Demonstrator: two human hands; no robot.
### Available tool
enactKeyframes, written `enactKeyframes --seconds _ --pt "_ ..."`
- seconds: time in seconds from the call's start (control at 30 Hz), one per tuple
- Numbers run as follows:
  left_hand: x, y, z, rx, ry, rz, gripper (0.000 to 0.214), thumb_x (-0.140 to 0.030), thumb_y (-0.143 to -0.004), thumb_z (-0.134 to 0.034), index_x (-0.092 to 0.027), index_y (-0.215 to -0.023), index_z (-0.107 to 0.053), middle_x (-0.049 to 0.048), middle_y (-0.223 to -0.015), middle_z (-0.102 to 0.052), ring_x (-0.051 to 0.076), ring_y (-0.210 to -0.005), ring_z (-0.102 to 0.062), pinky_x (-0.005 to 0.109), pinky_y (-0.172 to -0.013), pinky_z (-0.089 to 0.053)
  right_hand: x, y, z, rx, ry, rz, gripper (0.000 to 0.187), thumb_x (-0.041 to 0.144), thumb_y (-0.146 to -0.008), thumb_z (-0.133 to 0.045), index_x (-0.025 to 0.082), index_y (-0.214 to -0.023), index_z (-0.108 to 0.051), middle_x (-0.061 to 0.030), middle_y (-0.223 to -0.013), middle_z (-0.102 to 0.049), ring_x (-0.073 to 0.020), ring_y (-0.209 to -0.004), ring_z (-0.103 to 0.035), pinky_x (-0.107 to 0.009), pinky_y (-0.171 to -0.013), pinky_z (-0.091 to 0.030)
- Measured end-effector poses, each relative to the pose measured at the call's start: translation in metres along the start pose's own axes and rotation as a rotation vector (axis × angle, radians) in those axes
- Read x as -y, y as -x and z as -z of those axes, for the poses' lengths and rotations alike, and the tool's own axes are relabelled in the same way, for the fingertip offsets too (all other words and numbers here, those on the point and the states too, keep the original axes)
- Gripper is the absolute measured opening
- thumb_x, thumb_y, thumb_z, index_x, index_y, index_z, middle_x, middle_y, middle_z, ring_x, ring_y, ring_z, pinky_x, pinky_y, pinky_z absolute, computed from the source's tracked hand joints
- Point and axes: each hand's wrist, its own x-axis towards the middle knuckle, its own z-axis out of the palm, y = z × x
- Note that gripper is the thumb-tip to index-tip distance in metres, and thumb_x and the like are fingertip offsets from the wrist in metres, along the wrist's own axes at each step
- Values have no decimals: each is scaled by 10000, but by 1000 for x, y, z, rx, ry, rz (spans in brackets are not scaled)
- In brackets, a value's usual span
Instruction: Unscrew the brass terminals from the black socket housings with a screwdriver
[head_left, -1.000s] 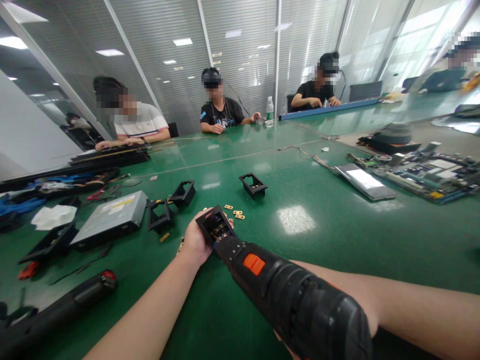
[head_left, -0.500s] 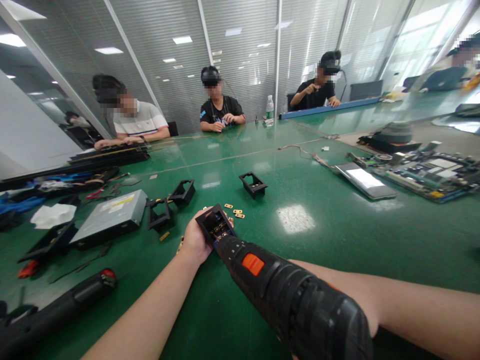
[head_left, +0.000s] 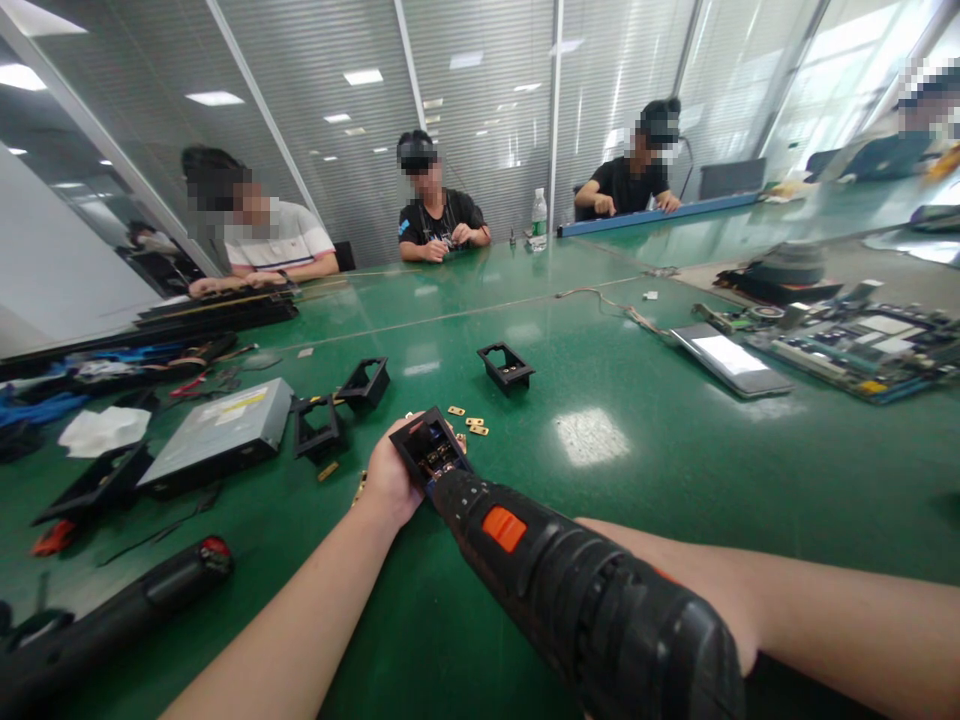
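Note:
My left hand (head_left: 388, 480) is closed around a small black plastic housing (head_left: 427, 447) with metal contacts inside, tilted up off the green table (head_left: 637, 470). A black power screwdriver (head_left: 570, 590) with an orange switch (head_left: 503, 528) fills the lower middle. Its nose is pushed into the housing's open face. My right hand (head_left: 731, 612) grips the tool from behind and is mostly hidden by its body; only the wrist and forearm show. Small brass pieces (head_left: 472, 425) lie on the table just beyond the housing.
Three more black housings (head_left: 507, 367) (head_left: 363, 384) (head_left: 318, 430) and a grey drive box (head_left: 217, 436) lie to the left and beyond. Another black tool (head_left: 112, 620) lies at lower left. Circuit boards (head_left: 847, 345) and a tablet (head_left: 731, 358) are at right. Several people sit along the far edge.
My hands, the housing and the tool stay as they were. Only the people at the far side have shifted their hands a little.

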Motion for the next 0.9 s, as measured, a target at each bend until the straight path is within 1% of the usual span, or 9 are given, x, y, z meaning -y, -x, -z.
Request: enactKeyframes --seconds 0.1,0.27,0.37,0.43,0.57,0.67,0.8,0.87,0.9 --pt "1 -1 1 0 7 -4 204 -282 -780 -501 -136 -728 -635 88 -660 -659 247 -614 -651 383 -596 -533 2 0 0 -8 7 6 755 368 -466 -882 62 -1104 -617 -21 -771 -636 -121 -677 -564 -220 -630 -461" --pt "2 -2 4 9 -3 4 206 -292 -777 -504 -141 -733 -636 87 -663 -662 248 -620 -656 382 -602 -535 5 2 1 -6 20 13 775 385 -459 -892 63 -1106 -613 -35 -791 -646 -126 -684 -575 -208 -632 -464" --pt "2 -3 4 8 4 11 208 -295 -777 -503 -143 -732 -636 84 -663 -661 248 -620 -657 381 -601 -535 7 3 1 10 33 26 751 387 -494 -888 63 -1113 -612 -68 -873 -661 -142 -739 -590 -200 -659 -475" --pt "2 -2 3 13 9 14 205 -294 -778 -502 -145 -730 -634 82 -660 -660 246 -620 -656 380 -600 -536 9 4 0 8 42 36 770 409 -504 -881 64 -1136 -607 -83 -924 -663 -154 -772 -597 -203 -675 -482" --pt "1 -1 2 6 8 11 192 -288 -775 -504 -152 -712 -625 75 -650 -654 241 -613 -653 378 -600 -537 11 5 0 6 63 39 789 442 -525 -865 69 -1167 -597 -82 -942 -660 -163 -804 -603 -225 -742 -490" --pt "0 -1 1 -7 1 14 199 -291 -776 -499 -151 -715 -626 79 -655 -656 244 -612 -653 382 -597 -538 8 5 2 5 76 43 715 410 -529 -867 74 -1113 -626 -73 -936 -661 -157 -805 -600 -227 -768 -486" --pt "0 -1 1 10 -3 3 192 -282 -778 -498 -149 -724 -625 83 -657 -657 246 -619 -654 383 -601 -538 -1 4 4 14 80 40 544 345 -518 -873 73 -942 -666 -62 -895 -657 -156 -793 -593 -205 -694 -480" --pt "0 -1 1 14 -1 4 186 -275 -778 -497 -151 -714 -620 81 -648 -653 244 -616 -653 379 -602 -538 -5 3 4 16 73 39 523 346 -499 -874 79 -895 -662 -43 -844 -647 -147 -755 -588 -206 -662 -474" --pt "0 -2 1 12 0 9 187 -275 -778 -495 -152 -711 -619 81 -645 -653 242 -613 -652 377 -600 -537 -5 2 4 17 68 35 541 355 -490 -873 81 -905 -660 -34 -822 -642 -142 -732 -585 -212 -655 -473"
